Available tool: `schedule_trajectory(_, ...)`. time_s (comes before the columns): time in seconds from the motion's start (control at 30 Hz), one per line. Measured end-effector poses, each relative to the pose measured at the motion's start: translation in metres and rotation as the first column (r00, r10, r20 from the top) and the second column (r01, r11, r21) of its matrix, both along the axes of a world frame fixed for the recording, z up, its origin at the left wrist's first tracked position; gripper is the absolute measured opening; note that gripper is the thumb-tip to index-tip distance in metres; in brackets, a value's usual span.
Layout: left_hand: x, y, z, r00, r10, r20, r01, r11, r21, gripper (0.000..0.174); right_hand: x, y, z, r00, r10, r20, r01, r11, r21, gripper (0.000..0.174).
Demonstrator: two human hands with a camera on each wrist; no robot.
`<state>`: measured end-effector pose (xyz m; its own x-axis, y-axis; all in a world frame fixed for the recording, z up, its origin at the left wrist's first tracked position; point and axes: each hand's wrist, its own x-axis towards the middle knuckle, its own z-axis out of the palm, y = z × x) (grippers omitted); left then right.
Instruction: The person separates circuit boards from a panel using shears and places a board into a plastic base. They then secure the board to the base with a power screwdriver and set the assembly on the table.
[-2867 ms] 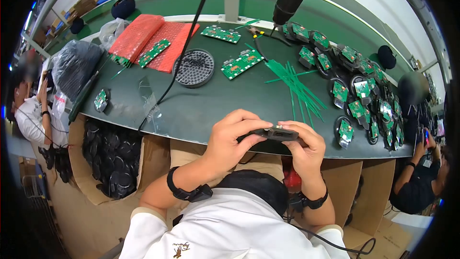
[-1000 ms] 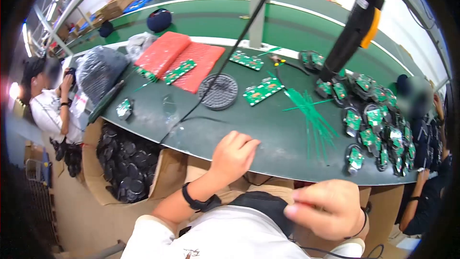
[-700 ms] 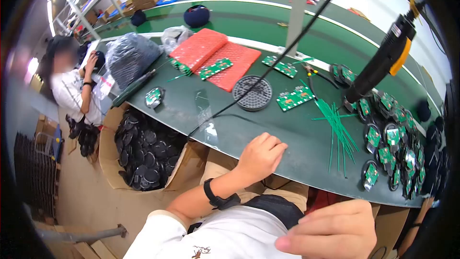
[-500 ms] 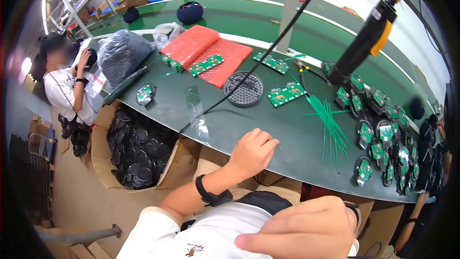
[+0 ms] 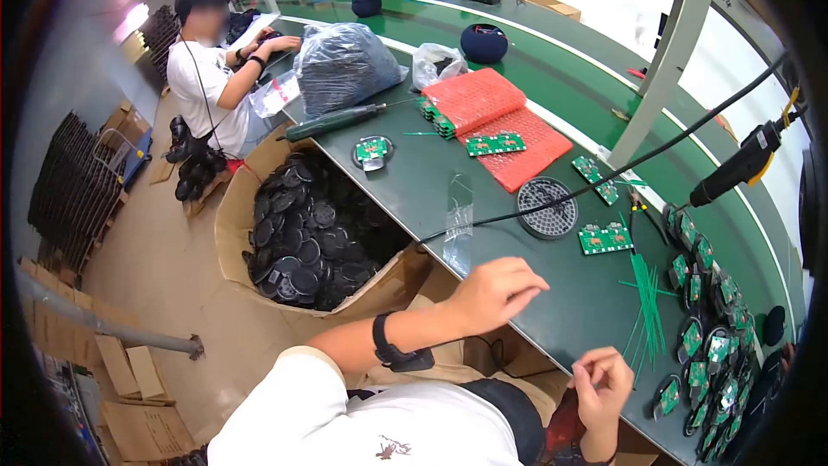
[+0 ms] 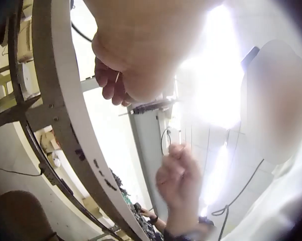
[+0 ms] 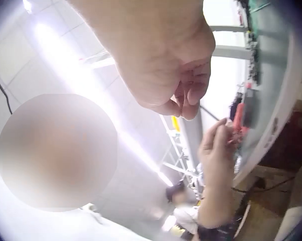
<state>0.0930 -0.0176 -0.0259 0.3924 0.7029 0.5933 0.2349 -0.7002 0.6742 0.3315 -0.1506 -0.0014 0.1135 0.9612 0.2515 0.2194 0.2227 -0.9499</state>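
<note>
My left hand (image 5: 498, 295) hovers over the table's front edge in the head view, fingers loosely curled, with nothing visible in it. Lower right, my right hand (image 5: 602, 387) is raised beside the same edge, fingers bent and thumb close to them; no object shows there. The left wrist view has my left hand (image 6: 141, 55) at the top and my right hand (image 6: 178, 175) below. In the right wrist view, my right hand (image 7: 166, 65) has bent fingertips close together, and my left hand (image 7: 217, 160) is lower right.
Green boards on round black parts (image 5: 718, 349) crowd the table's right side. Near them lie green sticks (image 5: 645, 302), pliers (image 5: 636, 203) and a round black tray (image 5: 548, 207). A screwdriver (image 5: 736, 164) hangs above. A box of black parts (image 5: 302, 242) stands left; a person (image 5: 211, 78) sits beyond.
The head view has swung left. The dark part both hands held earliest is out of sight. Since half a second ago, my right hand has moved from near the camera to the table edge.
</note>
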Motion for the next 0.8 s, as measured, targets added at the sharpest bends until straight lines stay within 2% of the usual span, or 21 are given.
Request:
schedule_trajectory(0.03, -0.010, 0.004, 0.004, 0.999, 0.034, 0.012, -0.033, 0.999, -0.036, 0.016, 0.004, 0.005, -0.016, 0.999, -0.015, -0.034, 0.013, 0.996, -0.083, 0.034)
schedule_trajectory(0.07, -0.019, 0.006, 0.006, 1.000, 0.020, 0.012, -0.020, 0.999, -0.042, 0.016, 0.004, 0.011, -0.029, 0.999, -0.029, -0.033, 0.026, 0.996, -0.089, 0.034)
schedule_trajectory(0.13, -0.020, 0.013, 0.007, 0.992, 0.122, -0.045, -0.128, 0.978, -0.165, 0.018, 0.012, 0.018, -0.048, 0.952, -0.054, 0.300, 0.013, 0.991, 0.136, 0.033)
schedule_trajectory(0.17, -0.010, 0.018, 0.008, 0.995, 0.097, -0.030, -0.101, 0.981, -0.168, 0.018, 0.013, 0.020, -0.058, 0.967, -0.057, 0.247, 0.030, 0.993, 0.111, 0.032)
schedule_trajectory(0.2, -0.001, 0.022, 0.009, 0.991, 0.093, -0.093, -0.106, 0.984, -0.141, 0.021, 0.007, 0.019, -0.056, 0.980, -0.059, 0.192, 0.044, 0.995, 0.085, 0.032)
schedule_trajectory(0.23, 0.007, 0.025, 0.011, 0.984, 0.093, -0.155, -0.110, 0.988, -0.108, 0.025, 0.000, 0.017, -0.046, 0.969, -0.092, 0.230, 0.093, 0.996, 0.006, 0.027)
schedule_trajectory(0.27, 0.020, 0.030, 0.012, 0.988, 0.074, -0.138, -0.089, 0.990, -0.107, 0.025, -0.002, 0.016, -0.044, 0.953, -0.094, 0.288, 0.113, 0.992, -0.050, 0.022)
schedule_trajectory(0.33, 0.057, 0.042, 0.014, 0.927, 0.185, -0.325, -0.138, 0.977, 0.164, 0.034, -0.004, 0.018, -0.040, 0.928, -0.080, 0.363, 0.103, 0.994, -0.042, 0.018)
schedule_trajectory(0.37, 0.075, 0.048, 0.017, 0.870, 0.239, -0.432, -0.166, 0.965, 0.201, 0.038, -0.004, 0.017, -0.039, 0.918, -0.076, 0.389, 0.104, 0.993, -0.051, 0.017)
schedule_trajectory(0.4, 0.092, 0.059, 0.018, 0.879, 0.228, -0.420, -0.155, 0.967, 0.201, 0.038, -0.003, 0.016, -0.038, 0.912, -0.089, 0.401, 0.118, 0.992, -0.048, 0.017)
schedule_trajectory(0.47, 0.118, 0.083, 0.013, 0.700, 0.326, -0.635, -0.128, 0.933, 0.338, 0.027, -0.001, 0.016, -0.037, 0.935, -0.049, 0.351, 0.093, 0.989, -0.111, 0.017)
schedule_trajectory(0.5, 0.124, 0.091, 0.004, 0.710, 0.320, -0.627, -0.119, 0.932, 0.342, 0.027, 0.001, 0.016, -0.036, 0.948, -0.035, 0.315, 0.077, 0.990, -0.122, 0.015)
schedule_trajectory(0.53, 0.130, 0.100, -0.004, 0.657, 0.303, -0.691, -0.094, 0.942, 0.323, 0.021, 0.005, 0.017, -0.035, 0.945, -0.052, 0.323, 0.092, 0.990, -0.110, 0.015)
schedule_trajectory(0.57, 0.134, 0.104, -0.002, 0.597, 0.282, -0.751, -0.068, 0.951, 0.303, 0.016, 0.009, 0.018, -0.033, 0.985, -0.096, 0.145, 0.120, 0.979, -0.164, 0.014)
schedule_trajectory(0.6, 0.135, 0.103, -0.004, 0.603, 0.275, -0.748, -0.048, 0.949, 0.310, 0.016, 0.012, 0.018, -0.033, 0.988, -0.150, -0.042, 0.137, 0.966, -0.221, 0.013)
schedule_trajectory(0.63, 0.127, 0.096, -0.004, 0.662, 0.240, -0.710, -0.019, 0.952, 0.304, 0.017, 0.023, 0.021, -0.034, 0.974, -0.222, 0.045, 0.226, 0.961, -0.158, 0.012)
schedule_trajectory(0.67, 0.120, 0.089, -0.005, 0.714, 0.200, -0.671, 0.010, 0.955, 0.295, 0.018, 0.032, 0.026, -0.037, 0.940, -0.335, 0.058, 0.338, 0.940, -0.054, 0.016)
schedule_trajectory(0.7, 0.115, 0.083, -0.003, 0.804, 0.096, -0.587, 0.035, 0.977, 0.208, 0.019, 0.033, 0.033, -0.019, 0.847, -0.465, 0.258, 0.442, 0.885, 0.147, 0.019)
schedule_trajectory(0.73, 0.108, 0.072, 0.004, 0.801, 0.078, -0.593, 0.055, 0.977, 0.204, 0.019, 0.032, 0.040, -0.001, 0.688, -0.594, 0.417, 0.480, 0.803, 0.353, 0.022)
schedule_trajectory(0.77, 0.099, 0.060, 0.015, 0.835, -0.122, -0.536, 0.154, 0.988, 0.015, 0.019, 0.031, 0.045, 0.002, 0.681, -0.604, 0.415, 0.495, 0.797, 0.347, 0.022)
schedule_trajectory(0.8, 0.093, 0.049, 0.021, 0.844, -0.307, -0.439, 0.259, 0.951, -0.168, 0.020, 0.029, 0.050, 0.004, 0.704, -0.606, 0.370, 0.495, 0.793, 0.356, 0.024)
